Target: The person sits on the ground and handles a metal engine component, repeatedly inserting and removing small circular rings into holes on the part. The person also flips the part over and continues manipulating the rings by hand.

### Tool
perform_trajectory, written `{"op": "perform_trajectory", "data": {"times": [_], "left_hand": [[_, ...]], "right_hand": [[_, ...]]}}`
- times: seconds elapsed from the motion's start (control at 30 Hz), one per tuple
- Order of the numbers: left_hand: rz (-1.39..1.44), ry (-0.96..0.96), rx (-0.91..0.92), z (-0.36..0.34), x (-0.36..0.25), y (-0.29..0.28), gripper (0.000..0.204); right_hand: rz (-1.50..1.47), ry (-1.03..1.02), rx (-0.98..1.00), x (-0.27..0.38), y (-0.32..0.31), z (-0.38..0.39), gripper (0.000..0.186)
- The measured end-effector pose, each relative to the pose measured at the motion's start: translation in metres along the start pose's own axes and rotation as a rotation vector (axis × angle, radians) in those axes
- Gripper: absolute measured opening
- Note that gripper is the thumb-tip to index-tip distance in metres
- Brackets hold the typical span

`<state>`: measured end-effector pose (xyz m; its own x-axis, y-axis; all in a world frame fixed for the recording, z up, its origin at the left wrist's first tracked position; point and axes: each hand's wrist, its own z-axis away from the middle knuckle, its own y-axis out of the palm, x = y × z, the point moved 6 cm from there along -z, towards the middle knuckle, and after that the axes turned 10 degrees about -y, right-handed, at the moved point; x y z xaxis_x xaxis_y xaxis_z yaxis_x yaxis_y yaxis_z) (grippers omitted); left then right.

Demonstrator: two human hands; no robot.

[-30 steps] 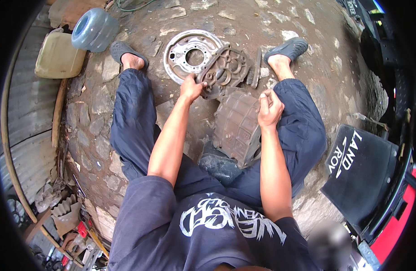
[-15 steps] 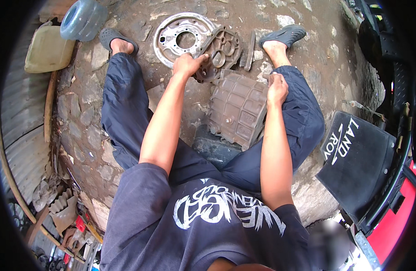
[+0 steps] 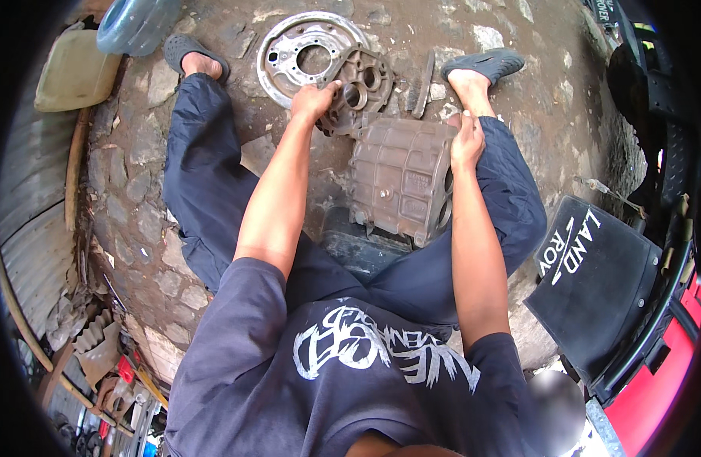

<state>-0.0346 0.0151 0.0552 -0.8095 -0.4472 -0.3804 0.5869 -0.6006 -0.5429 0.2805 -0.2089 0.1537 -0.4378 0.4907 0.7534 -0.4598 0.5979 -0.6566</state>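
Observation:
Between my legs a brown, ribbed metal gearbox casing (image 3: 400, 171) rests on a dark, flat-topped support (image 3: 362, 247). Its round opening shows at the right end. Beyond its far left corner is a rusty end plate (image 3: 366, 80) with several round holes. My left hand (image 3: 314, 101) is closed on the near left edge of this plate. My right hand (image 3: 467, 143) grips the far right edge of the casing, its fingers partly hidden. Just past the plate, a round silver backing plate (image 3: 286, 65) with a central hole lies on the ground, partly covered by it.
A curved brake shoe-like strip (image 3: 424, 84) lies near my right foot. Stones and dirt make up the ground (image 3: 148, 145). At left are a yellowish jerrycan (image 3: 80, 70) and a blue plastic bottle (image 3: 137, 27). A black mudflap (image 3: 594, 282) stands at right beside a red panel (image 3: 655, 404).
The end plate has tilted and its holes show more openly. The casing has turned slightly, showing more of its right opening. Both hands keep their hold.

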Motion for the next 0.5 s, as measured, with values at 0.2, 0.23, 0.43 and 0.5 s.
{"op": "perform_trajectory", "data": {"times": [0.2,0.23,0.43,0.5], "left_hand": [[0.582,0.003,0.303,-0.030,0.035,0.025,0.053],[0.651,-0.033,0.463,-0.021,0.029,0.028,0.049],[0.987,-0.063,0.853,0.014,0.017,0.021,0.024],[0.999,-0.016,0.906,0.027,0.005,0.019,0.025]], "right_hand": [[0.006,-0.067,-0.163,0.038,-0.004,0.019,0.048],[-0.023,-0.054,-0.228,0.038,-0.010,0.028,0.049],[0.088,0.103,-0.269,0.023,-0.026,0.046,0.041],[0.131,0.079,-0.249,0.029,-0.035,0.039,0.041]]}}
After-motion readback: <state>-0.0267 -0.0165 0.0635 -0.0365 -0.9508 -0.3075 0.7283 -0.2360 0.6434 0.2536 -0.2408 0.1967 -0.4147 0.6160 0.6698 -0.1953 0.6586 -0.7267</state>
